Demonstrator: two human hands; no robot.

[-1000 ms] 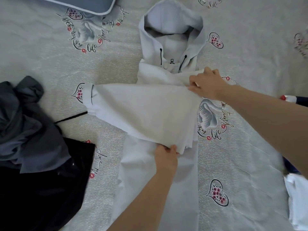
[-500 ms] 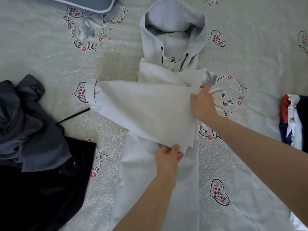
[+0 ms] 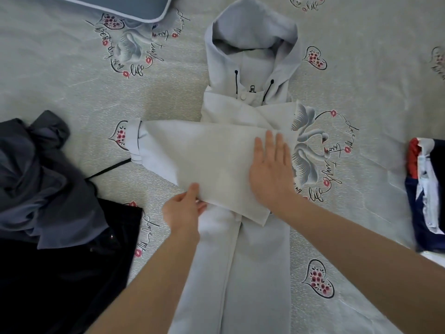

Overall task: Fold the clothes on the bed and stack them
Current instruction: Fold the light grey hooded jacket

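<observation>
We see the white hoodie (image 3: 243, 261) flat on the bed (image 3: 361, 237) (hood up); right hand (image 3: 271, 173) presses its folded sleeve (image 3: 204, 162) with straight fingers, left hand (image 3: 183, 210) pinches the sleeve's edge.

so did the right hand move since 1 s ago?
Yes. The right hand went from the sleeve's fold edge by the swan print leftward, toward the person, and lies flat on the folded sleeve.

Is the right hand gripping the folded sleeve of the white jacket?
No, the right hand lies flat with straight fingers on the folded sleeve; the left hand pinches its lower edge.
</observation>
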